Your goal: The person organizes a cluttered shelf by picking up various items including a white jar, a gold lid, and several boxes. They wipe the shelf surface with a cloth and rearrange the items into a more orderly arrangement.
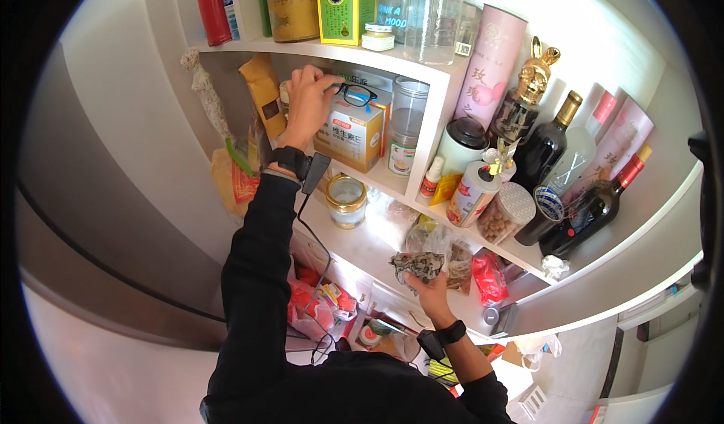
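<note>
My left hand pinches a pair of black-framed eyeglasses by one end, over a white and gold cardboard box on the middle shelf. A clear jar stands to the right of that box. Lower down, my right hand grips a crumpled, grey patterned cloth or paper above the lower shelf. Behind it lie clear plastic bags with brown contents. A glass jar with a gold rim stands on the lower shelf, between my two arms.
Wine bottles, pink tubes and a jar of brown nuts crowd the right shelf. A yellow and green box stands above. A red packet lies at the lower right. A black cable hangs from my left wrist.
</note>
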Demonstrator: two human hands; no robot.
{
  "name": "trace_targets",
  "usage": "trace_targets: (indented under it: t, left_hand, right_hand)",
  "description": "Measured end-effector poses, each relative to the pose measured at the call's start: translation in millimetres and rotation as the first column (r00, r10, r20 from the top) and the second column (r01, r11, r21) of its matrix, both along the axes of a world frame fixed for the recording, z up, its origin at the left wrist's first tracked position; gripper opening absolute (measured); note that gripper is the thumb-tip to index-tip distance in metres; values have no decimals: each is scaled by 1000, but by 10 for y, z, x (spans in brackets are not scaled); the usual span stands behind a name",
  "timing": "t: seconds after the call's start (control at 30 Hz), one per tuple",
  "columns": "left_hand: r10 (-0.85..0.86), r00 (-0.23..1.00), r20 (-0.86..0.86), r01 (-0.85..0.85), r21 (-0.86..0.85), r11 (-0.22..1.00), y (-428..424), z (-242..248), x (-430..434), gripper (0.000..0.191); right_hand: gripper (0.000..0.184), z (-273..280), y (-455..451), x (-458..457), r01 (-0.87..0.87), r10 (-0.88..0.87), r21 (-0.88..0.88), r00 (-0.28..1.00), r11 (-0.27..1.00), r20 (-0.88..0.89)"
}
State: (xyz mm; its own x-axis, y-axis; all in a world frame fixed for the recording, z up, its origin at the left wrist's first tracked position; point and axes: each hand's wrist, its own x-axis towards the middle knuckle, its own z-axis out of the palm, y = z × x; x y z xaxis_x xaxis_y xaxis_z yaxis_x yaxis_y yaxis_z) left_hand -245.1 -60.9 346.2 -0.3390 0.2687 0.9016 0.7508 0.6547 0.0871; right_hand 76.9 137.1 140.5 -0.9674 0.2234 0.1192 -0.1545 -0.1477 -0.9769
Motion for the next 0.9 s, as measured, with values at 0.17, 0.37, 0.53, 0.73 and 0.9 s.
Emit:
trace_targets:
  t: [0.17,0.37,0.53,0.73,0.9]
  left_hand:
    - [-27,1000,9,28,-163,986,45,142,-137,23]
    - [-42,999,25,47,-216,975,90,190,-168,21]
    - [-43,998,45,53,-242,969,89,215,-184,22]
    - [-57,998,24,61,-245,968,64,217,-193,21]
    - [-86,996,-10,83,-189,978,-26,188,-62,24]
  right_hand:
    - [37,-11,-9,6,-4,4,-3,1000,1000,-5]
    - [39,-16,6,23,1,-1,10,1000,1000,-19]
    - [39,-17,18,45,15,-15,-1,999,1000,-41]
    - [35,7,5,72,14,-15,-30,999,999,-47]
    - [34,2,10,87,19,-19,-1,998,1000,-59]
